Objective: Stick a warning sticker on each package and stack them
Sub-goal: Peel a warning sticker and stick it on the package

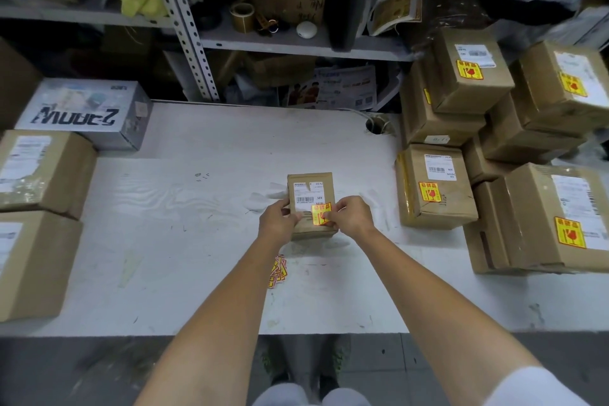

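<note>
A small brown package [309, 184] with a white shipping label lies in the middle of the white table [197, 241]. A yellow and red warning sticker [320, 216] sits on its near right part. My left hand [278, 219] grips the package's left edge. The fingers of my right hand [351, 216] pinch the sticker against the box. A loose pile of the same stickers [277, 269] lies on the table just below my left forearm. At the right stands a stack of stickered packages [468, 76].
Plain brown boxes [39, 171] without stickers stand at the table's left edge, with a grey printed box [85, 112] behind them. A metal shelf [280, 43] with tape rolls and clutter runs along the back. A cable hole [375, 125] is in the table's far right.
</note>
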